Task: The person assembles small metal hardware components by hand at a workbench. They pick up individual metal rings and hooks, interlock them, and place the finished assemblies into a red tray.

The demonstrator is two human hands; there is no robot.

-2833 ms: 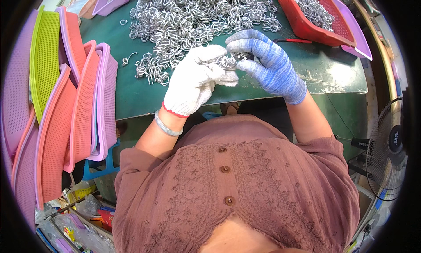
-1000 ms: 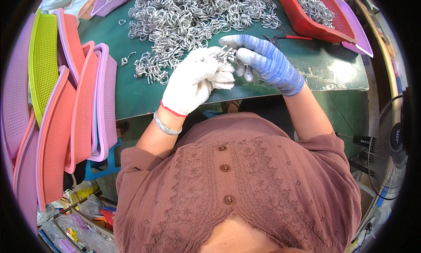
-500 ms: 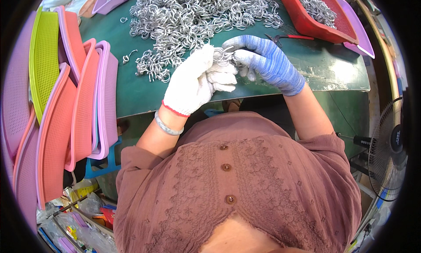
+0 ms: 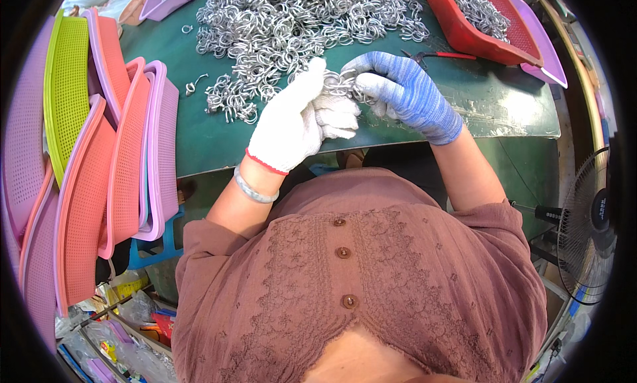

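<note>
My left hand, in a white knit glove with a red cuff, is closed around several silver metal rings, its thumb raised above them. My right hand, in a blue knit glove, pinches the same small bunch from the other side; its fingertips partly hide the rings there. Both hands hover over the near edge of the green table. Just beyond them spreads a big pile of silver rings with small stems.
Red-handled pliers lie right of the pile. At the far right stands a red basket of metal pieces. Stacked plastic baskets in pink, purple and green fill the left side. A fan stands at right.
My left thumb has lifted off the rings and points upward. The right fingers have shifted slightly, and more of the bunch shows between the hands.
</note>
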